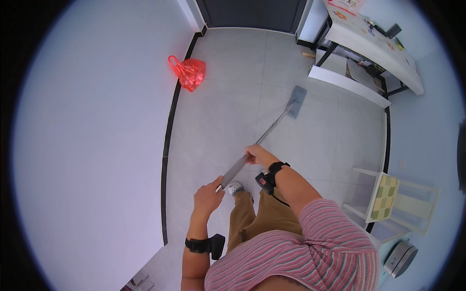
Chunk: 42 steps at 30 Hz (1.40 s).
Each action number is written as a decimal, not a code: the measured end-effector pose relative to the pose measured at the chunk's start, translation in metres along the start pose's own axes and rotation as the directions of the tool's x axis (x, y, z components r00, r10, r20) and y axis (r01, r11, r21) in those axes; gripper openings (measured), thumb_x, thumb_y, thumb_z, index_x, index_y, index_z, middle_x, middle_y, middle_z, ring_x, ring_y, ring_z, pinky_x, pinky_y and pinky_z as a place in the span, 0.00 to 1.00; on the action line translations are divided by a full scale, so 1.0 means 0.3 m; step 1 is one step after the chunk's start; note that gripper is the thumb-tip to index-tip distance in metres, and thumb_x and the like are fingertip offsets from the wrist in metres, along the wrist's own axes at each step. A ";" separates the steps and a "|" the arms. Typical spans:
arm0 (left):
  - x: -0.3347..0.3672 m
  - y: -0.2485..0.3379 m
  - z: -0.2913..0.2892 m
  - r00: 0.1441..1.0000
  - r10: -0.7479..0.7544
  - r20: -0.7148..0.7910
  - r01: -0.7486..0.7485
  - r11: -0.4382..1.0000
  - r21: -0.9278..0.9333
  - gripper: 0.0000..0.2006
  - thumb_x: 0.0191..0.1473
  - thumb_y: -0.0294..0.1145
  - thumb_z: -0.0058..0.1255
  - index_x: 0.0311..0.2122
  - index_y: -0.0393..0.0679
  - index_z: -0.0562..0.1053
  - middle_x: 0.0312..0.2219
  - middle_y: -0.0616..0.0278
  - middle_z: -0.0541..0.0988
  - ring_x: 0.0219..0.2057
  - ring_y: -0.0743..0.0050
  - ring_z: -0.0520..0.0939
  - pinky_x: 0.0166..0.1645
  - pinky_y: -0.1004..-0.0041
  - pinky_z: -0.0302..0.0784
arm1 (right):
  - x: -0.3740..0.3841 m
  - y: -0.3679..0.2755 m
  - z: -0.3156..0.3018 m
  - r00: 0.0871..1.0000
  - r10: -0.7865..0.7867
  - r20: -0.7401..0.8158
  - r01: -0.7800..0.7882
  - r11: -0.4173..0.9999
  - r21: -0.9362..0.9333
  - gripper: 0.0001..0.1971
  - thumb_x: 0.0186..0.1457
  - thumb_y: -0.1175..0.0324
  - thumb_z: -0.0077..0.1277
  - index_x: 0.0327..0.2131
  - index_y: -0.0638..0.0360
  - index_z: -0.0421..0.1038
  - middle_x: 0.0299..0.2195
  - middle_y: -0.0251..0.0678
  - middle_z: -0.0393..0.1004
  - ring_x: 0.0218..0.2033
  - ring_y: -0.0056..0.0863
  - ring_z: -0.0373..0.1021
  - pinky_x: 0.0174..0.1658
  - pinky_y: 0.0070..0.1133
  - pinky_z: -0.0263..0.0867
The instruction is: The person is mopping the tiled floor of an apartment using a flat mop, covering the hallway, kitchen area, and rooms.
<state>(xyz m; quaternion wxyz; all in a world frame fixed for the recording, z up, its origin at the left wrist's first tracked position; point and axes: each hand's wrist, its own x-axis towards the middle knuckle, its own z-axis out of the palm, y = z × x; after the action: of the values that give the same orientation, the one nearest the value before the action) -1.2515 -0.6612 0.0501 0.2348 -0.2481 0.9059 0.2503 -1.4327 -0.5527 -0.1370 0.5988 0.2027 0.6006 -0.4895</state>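
Observation:
A flat mop (pixel 273 127) slants across the grey tiled floor, its long metal pole running from my hands toward the far right. My left hand (pixel 208 195) is closed round the top end of the grey grip. Farther down the pole, my right hand (pixel 254 154) wraps round it just below that grip. The blue-grey rectangular mop head (pixel 297 102) lies on the tiles, short of the table at the right. Both wrists carry black strapped devices.
A red plastic bag (pixel 192 73) rests on the floor against the left wall. A covered table (pixel 374 46) with a low white board (pixel 347 87) stands far right. A white chair (pixel 388 199) with a checked cushion is at the right wall. A dark door (pixel 252 14) closes the far end.

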 end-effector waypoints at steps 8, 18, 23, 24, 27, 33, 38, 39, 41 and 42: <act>-0.142 -0.186 0.014 0.960 -0.273 -0.057 0.259 0.950 -0.176 0.24 0.37 0.34 0.47 0.46 0.54 0.62 0.28 0.54 0.73 0.31 0.54 0.73 0.35 0.63 0.67 | 0.037 -0.017 0.356 0.993 -0.020 0.115 0.046 0.973 -0.226 0.07 0.37 0.72 0.43 0.18 0.68 0.66 0.16 0.45 0.69 0.16 0.34 0.68 0.19 0.25 0.64; -0.433 -0.325 -0.062 0.802 -0.586 -0.115 0.530 0.788 -0.313 0.27 0.32 0.27 0.48 0.45 0.44 0.63 0.28 0.47 0.73 0.31 0.58 0.75 0.34 0.72 0.67 | 0.013 0.138 0.857 0.913 0.127 0.387 0.092 0.862 -0.498 0.09 0.40 0.70 0.41 0.18 0.68 0.66 0.14 0.45 0.69 0.14 0.32 0.67 0.18 0.24 0.62; -0.493 -0.342 -0.097 0.746 -0.661 -0.082 0.613 0.729 -0.306 0.28 0.29 0.26 0.50 0.45 0.43 0.64 0.27 0.48 0.73 0.31 0.58 0.75 0.35 0.72 0.67 | -0.019 0.180 0.914 0.880 0.150 0.451 0.085 0.884 -0.460 0.08 0.37 0.71 0.43 0.18 0.68 0.65 0.14 0.46 0.68 0.14 0.33 0.67 0.17 0.25 0.61; -0.500 -0.375 -0.079 0.795 -0.598 -0.106 0.536 0.773 -0.340 0.28 0.30 0.27 0.50 0.45 0.47 0.64 0.28 0.48 0.73 0.31 0.56 0.74 0.35 0.69 0.67 | -0.034 0.177 0.911 0.897 0.128 0.423 0.088 0.887 -0.454 0.07 0.37 0.71 0.43 0.18 0.68 0.64 0.13 0.46 0.68 0.14 0.33 0.67 0.17 0.26 0.61; -0.462 -0.350 -0.061 0.846 -0.514 -0.144 0.430 0.816 -0.387 0.28 0.31 0.30 0.49 0.45 0.51 0.64 0.28 0.49 0.73 0.31 0.55 0.73 0.35 0.67 0.67 | -0.017 0.148 0.806 0.914 0.080 0.399 0.066 0.938 -0.341 0.06 0.33 0.73 0.44 0.18 0.67 0.64 0.12 0.44 0.66 0.13 0.34 0.66 0.17 0.28 0.62; -0.307 -0.150 -0.038 0.931 -0.362 -0.043 0.328 0.882 -0.339 0.28 0.29 0.28 0.51 0.45 0.50 0.64 0.31 0.49 0.72 0.33 0.55 0.73 0.38 0.71 0.66 | -0.011 0.081 0.401 0.979 0.077 0.189 -0.028 0.968 -0.249 0.06 0.35 0.71 0.43 0.19 0.64 0.64 0.16 0.42 0.69 0.16 0.33 0.67 0.19 0.25 0.63; -0.178 -0.005 -0.007 0.978 -0.165 0.125 0.190 0.955 -0.229 0.27 0.32 0.35 0.50 0.45 0.53 0.64 0.31 0.56 0.73 0.34 0.59 0.72 0.37 0.71 0.67 | -0.009 0.095 0.069 0.987 0.093 0.134 -0.078 0.991 -0.111 0.05 0.35 0.69 0.44 0.16 0.58 0.62 0.13 0.36 0.65 0.15 0.29 0.64 0.19 0.23 0.61; -0.157 0.020 0.003 0.977 -0.171 0.126 0.197 0.952 -0.233 0.27 0.32 0.35 0.50 0.45 0.53 0.64 0.31 0.56 0.73 0.34 0.59 0.72 0.37 0.71 0.67 | -0.013 0.098 0.013 0.986 0.101 0.134 -0.089 0.992 -0.095 0.06 0.35 0.68 0.45 0.13 0.54 0.60 0.12 0.32 0.64 0.13 0.27 0.63 0.18 0.22 0.61; -0.130 0.058 0.022 0.984 -0.073 0.160 0.108 0.969 -0.222 0.25 0.35 0.39 0.49 0.45 0.54 0.64 0.31 0.57 0.73 0.33 0.60 0.73 0.36 0.71 0.67 | -0.026 0.110 -0.066 0.987 0.113 0.112 -0.104 0.991 -0.082 0.06 0.35 0.68 0.44 0.13 0.54 0.59 0.12 0.32 0.63 0.14 0.27 0.63 0.19 0.22 0.60; -0.121 0.063 0.046 0.984 -0.078 0.159 0.113 0.968 -0.225 0.25 0.35 0.39 0.49 0.45 0.54 0.64 0.31 0.57 0.73 0.33 0.60 0.73 0.36 0.71 0.67 | -0.026 0.113 -0.099 0.989 0.117 0.089 -0.112 0.992 -0.064 0.07 0.36 0.68 0.44 0.13 0.54 0.59 0.12 0.32 0.62 0.14 0.27 0.62 0.20 0.23 0.60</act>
<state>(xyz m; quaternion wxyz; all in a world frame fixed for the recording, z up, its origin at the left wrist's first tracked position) -1.2301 -0.6271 0.0659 0.2826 -0.2980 0.8372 0.3611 -1.4184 -0.5106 -0.1474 0.6589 0.1962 0.5736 -0.4454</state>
